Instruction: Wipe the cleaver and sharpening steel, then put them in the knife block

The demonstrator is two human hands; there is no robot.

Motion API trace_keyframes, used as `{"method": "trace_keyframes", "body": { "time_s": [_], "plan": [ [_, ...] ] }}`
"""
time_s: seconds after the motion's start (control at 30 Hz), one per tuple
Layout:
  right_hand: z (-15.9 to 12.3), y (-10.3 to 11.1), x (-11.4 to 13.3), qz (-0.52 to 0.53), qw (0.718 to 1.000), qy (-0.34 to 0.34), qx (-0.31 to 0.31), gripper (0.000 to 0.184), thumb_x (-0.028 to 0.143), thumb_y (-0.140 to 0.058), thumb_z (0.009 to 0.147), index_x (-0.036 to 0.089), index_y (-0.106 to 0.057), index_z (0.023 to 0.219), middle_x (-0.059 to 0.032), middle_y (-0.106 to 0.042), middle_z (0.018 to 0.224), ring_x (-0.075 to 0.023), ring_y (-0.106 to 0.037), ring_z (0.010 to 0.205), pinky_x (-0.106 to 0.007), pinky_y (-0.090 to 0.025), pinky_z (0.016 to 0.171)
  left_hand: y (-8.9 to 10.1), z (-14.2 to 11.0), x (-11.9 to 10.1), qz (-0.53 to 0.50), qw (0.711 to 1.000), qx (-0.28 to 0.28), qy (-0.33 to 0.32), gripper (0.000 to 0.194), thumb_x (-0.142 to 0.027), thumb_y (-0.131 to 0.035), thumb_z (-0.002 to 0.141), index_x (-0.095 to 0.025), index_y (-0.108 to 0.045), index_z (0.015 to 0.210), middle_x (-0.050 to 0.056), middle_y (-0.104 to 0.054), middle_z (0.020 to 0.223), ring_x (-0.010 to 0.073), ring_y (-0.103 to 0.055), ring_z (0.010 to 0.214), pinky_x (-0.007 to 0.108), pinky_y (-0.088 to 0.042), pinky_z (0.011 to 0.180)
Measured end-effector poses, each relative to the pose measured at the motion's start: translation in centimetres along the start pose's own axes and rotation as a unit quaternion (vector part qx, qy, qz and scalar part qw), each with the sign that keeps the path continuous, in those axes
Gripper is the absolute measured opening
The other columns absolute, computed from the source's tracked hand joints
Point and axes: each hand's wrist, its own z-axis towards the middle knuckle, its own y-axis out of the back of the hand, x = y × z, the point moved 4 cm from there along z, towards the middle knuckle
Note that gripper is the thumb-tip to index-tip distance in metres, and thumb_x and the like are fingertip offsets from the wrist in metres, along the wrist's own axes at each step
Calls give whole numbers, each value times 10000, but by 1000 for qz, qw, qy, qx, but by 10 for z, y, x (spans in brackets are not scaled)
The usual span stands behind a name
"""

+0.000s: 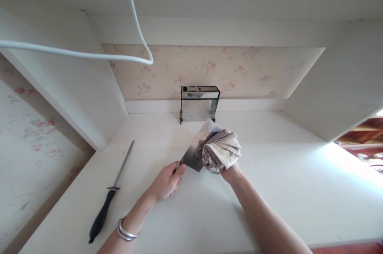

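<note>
My left hand [169, 181] is closed around the dark handle of a cleaver [193, 154]. The broad steel blade points up and to the right, over the white counter. Against the blade's right part rests a crumpled brown and cream cloth [222, 151]. My right hand [231, 171] grips this cloth from below; its fingers are mostly hidden under the folds. To the left of my left hand a honing steel [111, 194] with a black handle lies on the counter, its rod pointing away from me.
A metal knife block [200, 106] with a black frame stands at the back by the flowered wall [254, 70]. White panels flank the counter [269, 190], and a cabinet hangs overhead. A white cable [89, 55] crosses the upper left, close to the camera.
</note>
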Motion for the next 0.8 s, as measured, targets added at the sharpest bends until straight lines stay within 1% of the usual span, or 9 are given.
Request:
{"method": "trace_keyframes", "body": {
  "time_s": [0.1, 0.27, 0.47, 0.6, 0.67, 0.8],
  "plan": [
    [2, 2, 10, 11, 999, 30, 4, 207, 335, -687, 744, 229, -672, 922, -20, -718, 945, -202, -669, 895, -356, -535, 875, -1, -1, 0, 3, 1000, 14, 7, 424, -612, -412, 857, -214, -344, 726, -94, -329, 544, 39, -287, 337, 171, -259, 317],
    [3, 2, 24, 18, 996, 79, 22, 232, 331, -679, 758, 257, -657, 976, -2, -708, 997, -193, -655, 962, -344, -524, 906, -3, -3, -3, 6, 999, 39, 12, 418, -612, -406, 860, -213, -355, 745, -92, -315, 555, 41, -274, 354, 168, -262, 324],
    [4, 6, 33, 32, 997, 76, 8, 273, 321, -710, 716, 254, -663, 977, 3, -708, 1004, -189, -661, 937, -345, -530, 898, -5, -6, -7, 12, 998, 57, 15, 415, -607, -410, 863, -214, -349, 747, -89, -316, 563, 41, -261, 368, 168, -262, 331],
    [3, 3, 42, 20, 995, 92, 30, 298, 324, -705, 721, 272, -654, 1010, 11, -694, 1054, -197, -648, 986, -362, -515, 926, -1, -7, -7, 13, 997, 67, 24, 416, -612, -417, 857, -215, -350, 752, -91, -310, 560, 43, -248, 375, 169, -256, 335],
    [3, 7, 45, 8, 995, 98, 30, 279, 333, -696, 728, 272, -660, 998, 9, -698, 1036, -207, -646, 999, -368, -513, 929, 1, -8, -7, 16, 997, 68, 33, 426, -623, -422, 849, -215, -352, 751, -92, -312, 556, 45, -244, 375, 171, -254, 332],
    [6, 24, 49, -24, 994, 104, 7, 253, 360, -683, 728, 251, -676, 956, -25, -715, 950, -245, -667, 933, -422, -528, 892, 6, -11, -6, 31, 996, 68, 54, 444, -646, -436, 827, -207, -397, 774, -85, -342, 561, 49, -261, 373, 173, -266, 325]
  ]
}}
